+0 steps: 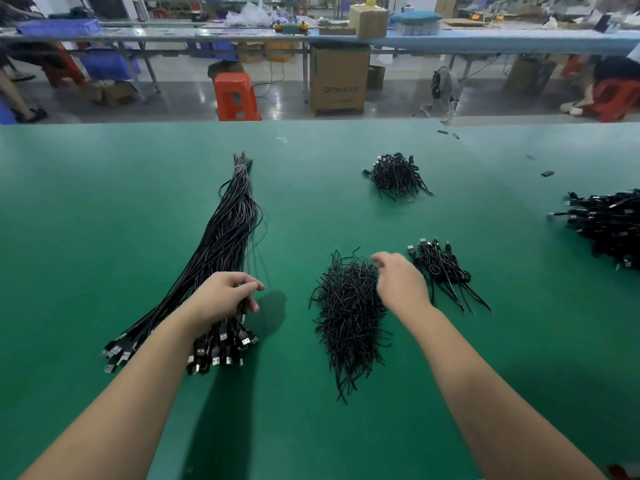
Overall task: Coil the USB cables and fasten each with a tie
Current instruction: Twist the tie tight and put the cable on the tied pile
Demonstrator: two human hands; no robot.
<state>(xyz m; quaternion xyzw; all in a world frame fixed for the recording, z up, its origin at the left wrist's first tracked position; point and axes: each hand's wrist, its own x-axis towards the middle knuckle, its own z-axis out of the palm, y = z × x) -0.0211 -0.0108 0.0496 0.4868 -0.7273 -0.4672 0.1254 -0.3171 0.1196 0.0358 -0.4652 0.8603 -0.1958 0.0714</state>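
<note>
A long bundle of straight black USB cables [225,237] lies on the green table [104,202], bound near its far end, plugs fanned toward me. My left hand [225,296] curls its fingers round cables near the plug end. A loose heap of black ties [346,317] lies at the centre. My right hand [398,282] hovers over the heap's right edge, blurred, fingers relaxed, holding nothing that I can see. A few coiled cables [440,268] lie just right of that hand.
A second pile of ties [396,176] sits farther back. A large heap of coiled cables [609,223] lies at the right edge. Small dark bits [547,173] are scattered at the far right. Beyond the table stand an orange stool [235,97] and a cardboard box [337,81].
</note>
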